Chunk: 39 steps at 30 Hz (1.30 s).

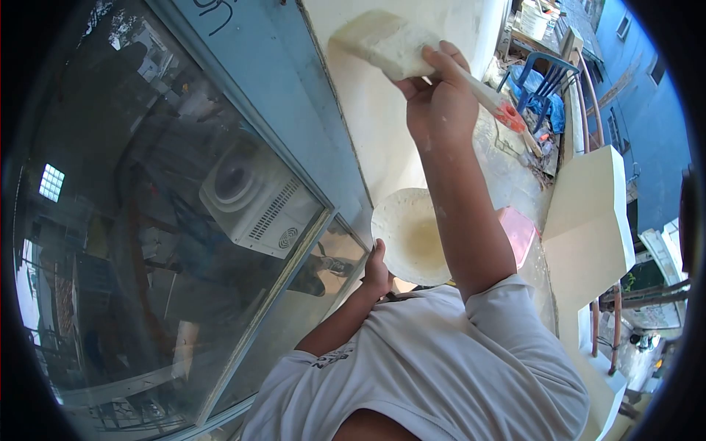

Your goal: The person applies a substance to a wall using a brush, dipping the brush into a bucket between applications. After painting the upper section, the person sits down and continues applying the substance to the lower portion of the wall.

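Observation:
My right hand [445, 103] is raised with its fingers closed around a wide paintbrush [386, 44]. The brush's broad head is coated in off-white paint and lies against or close over the cream wall [382, 140]. Its pale handle runs down to the right past my wrist, with an orange-red patch near the end. Lower down, close to my body, my left hand [378, 273] grips the rim of a round white basin [390, 213], thumb on top. Pale yellowish paint covers its inside, and my right forearm hides part of its right side.
A blue-framed window [309, 125] fills the left side. A pink container [518, 235] lies beyond my right forearm. A blue plastic chair [540, 77] stands among clutter further along the walkway. A cream parapet [588, 228] and railings border the right.

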Each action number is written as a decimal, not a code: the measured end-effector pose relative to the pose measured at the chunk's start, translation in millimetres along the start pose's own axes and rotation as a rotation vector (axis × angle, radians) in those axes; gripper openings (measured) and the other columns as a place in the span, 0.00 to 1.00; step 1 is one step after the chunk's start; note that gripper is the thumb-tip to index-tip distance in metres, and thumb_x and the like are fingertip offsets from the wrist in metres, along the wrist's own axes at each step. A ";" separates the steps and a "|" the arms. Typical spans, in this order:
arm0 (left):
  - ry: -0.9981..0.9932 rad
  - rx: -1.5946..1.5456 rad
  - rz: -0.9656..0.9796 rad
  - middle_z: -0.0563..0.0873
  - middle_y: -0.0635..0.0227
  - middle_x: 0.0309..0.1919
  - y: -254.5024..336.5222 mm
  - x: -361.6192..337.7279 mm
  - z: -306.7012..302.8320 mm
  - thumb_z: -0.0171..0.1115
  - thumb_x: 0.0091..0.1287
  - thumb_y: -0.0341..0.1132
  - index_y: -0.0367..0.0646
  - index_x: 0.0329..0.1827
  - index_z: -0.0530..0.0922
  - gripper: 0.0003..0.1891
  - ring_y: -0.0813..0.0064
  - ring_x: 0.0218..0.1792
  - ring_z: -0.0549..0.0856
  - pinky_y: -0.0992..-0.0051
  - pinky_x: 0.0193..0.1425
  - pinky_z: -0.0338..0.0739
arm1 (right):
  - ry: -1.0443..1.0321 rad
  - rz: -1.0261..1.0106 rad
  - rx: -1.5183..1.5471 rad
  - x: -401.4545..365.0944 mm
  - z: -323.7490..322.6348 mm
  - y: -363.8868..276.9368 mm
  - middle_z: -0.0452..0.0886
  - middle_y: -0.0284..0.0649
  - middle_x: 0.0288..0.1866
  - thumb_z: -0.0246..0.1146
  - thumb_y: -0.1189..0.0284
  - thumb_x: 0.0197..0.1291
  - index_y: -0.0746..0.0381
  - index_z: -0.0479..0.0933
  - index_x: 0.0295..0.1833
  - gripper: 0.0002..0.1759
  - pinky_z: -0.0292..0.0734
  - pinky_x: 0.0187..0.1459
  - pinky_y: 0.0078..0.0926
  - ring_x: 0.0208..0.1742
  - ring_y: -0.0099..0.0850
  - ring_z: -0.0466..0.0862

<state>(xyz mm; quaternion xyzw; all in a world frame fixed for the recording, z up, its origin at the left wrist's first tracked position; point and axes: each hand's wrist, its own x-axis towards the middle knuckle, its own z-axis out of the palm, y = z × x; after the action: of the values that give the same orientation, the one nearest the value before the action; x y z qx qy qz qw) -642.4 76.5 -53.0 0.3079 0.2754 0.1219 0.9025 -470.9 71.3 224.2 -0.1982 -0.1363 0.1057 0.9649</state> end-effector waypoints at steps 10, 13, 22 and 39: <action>-0.016 -0.028 -0.023 0.71 0.62 0.59 2.3 -4.1 4.2 0.42 0.70 0.50 0.41 0.65 0.58 0.27 0.66 0.59 0.71 0.65 0.62 0.66 | -0.005 -0.001 -0.040 8.7 4.4 -2.5 0.70 0.48 0.45 0.56 0.78 0.54 0.65 0.61 0.55 0.22 0.82 0.33 0.31 0.41 0.41 0.79; 0.005 -0.023 -0.001 0.71 0.62 0.58 1.1 -1.9 1.5 0.42 0.70 0.51 0.40 0.65 0.58 0.28 0.66 0.59 0.72 0.65 0.62 0.66 | 0.022 0.061 -0.103 4.4 -10.4 4.8 0.70 0.48 0.45 0.56 0.78 0.54 0.64 0.61 0.55 0.22 0.82 0.34 0.32 0.40 0.41 0.78; 0.010 -0.001 -0.007 0.70 0.60 0.60 0.4 0.0 0.8 0.40 0.70 0.52 0.40 0.66 0.58 0.28 0.63 0.61 0.71 0.64 0.64 0.65 | -0.004 0.060 -0.013 0.9 -4.3 9.1 0.69 0.44 0.47 0.58 0.78 0.53 0.63 0.65 0.51 0.18 0.81 0.43 0.38 0.43 0.40 0.77; -0.016 -0.034 -0.058 0.71 0.62 0.57 -10.1 0.9 -8.7 0.42 0.70 0.49 0.43 0.64 0.59 0.25 0.66 0.58 0.73 0.65 0.60 0.69 | 0.050 0.016 -0.090 -28.9 -37.3 33.5 0.73 0.43 0.43 0.58 0.79 0.54 0.60 0.64 0.50 0.18 0.81 0.35 0.33 0.41 0.35 0.78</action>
<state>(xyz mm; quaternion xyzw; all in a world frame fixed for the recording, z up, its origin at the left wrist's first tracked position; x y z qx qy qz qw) -646.2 73.1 -65.4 0.2854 0.2749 0.0980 0.9129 -491.8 80.8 171.1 -0.2452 -0.1154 0.1025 0.9571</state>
